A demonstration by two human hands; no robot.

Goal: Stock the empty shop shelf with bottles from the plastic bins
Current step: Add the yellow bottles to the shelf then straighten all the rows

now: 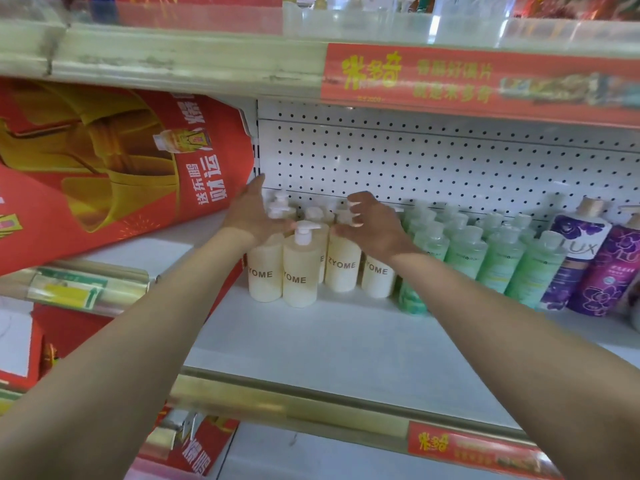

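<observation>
Head: hands (pixel 254 216) (pixel 372 226) outstretched among bottles (pixel 299 268)

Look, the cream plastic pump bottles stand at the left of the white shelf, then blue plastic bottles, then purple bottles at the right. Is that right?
Not quite. The head view shows pale green plastic bottles in the middle, not blue ones. The cream plastic pump bottles do stand at the left of the white shelf, and the purple bottles at the right.

Red-and-gold promotional banner (pixel 121 174) leans at left; red advertising strip (pixel 485 81) runs overhead at right; second red strip (pixel 478 452), lower right; white pegboard panel (pixel 450 161) stands behind.
</observation>
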